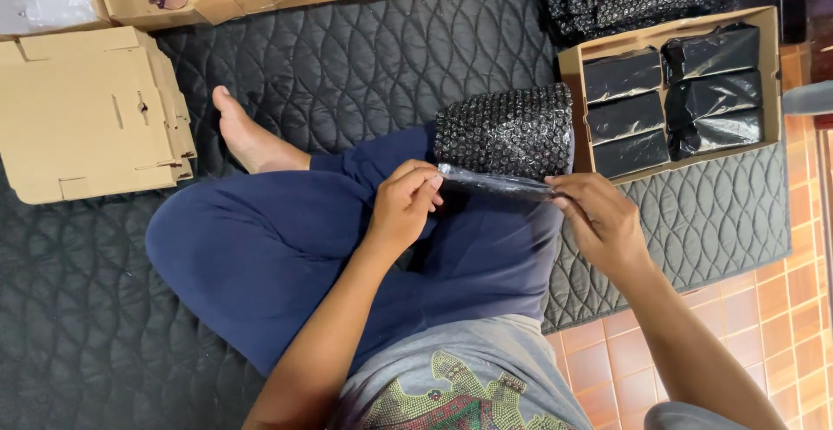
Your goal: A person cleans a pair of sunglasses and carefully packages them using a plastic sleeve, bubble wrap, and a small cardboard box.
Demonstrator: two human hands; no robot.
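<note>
Mat: we see a dark quilted mat [364, 57] under us, spread over most of the floor.
Floor: we see orange tiles [737, 326] at the right.
Light: we find it even and soft.

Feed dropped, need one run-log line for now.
left hand: pinching clear wrap strip | right hand: pinching other end | bubble-wrap roll: on lap

Bystander items around the quilted mat

A quilted black mat [347, 57] carries a folded cardboard box [87, 113] at its left edge and a tray of black-wrapped packs [677, 91] at its right; orange floor tiles [746, 326] lie beyond.
</note>
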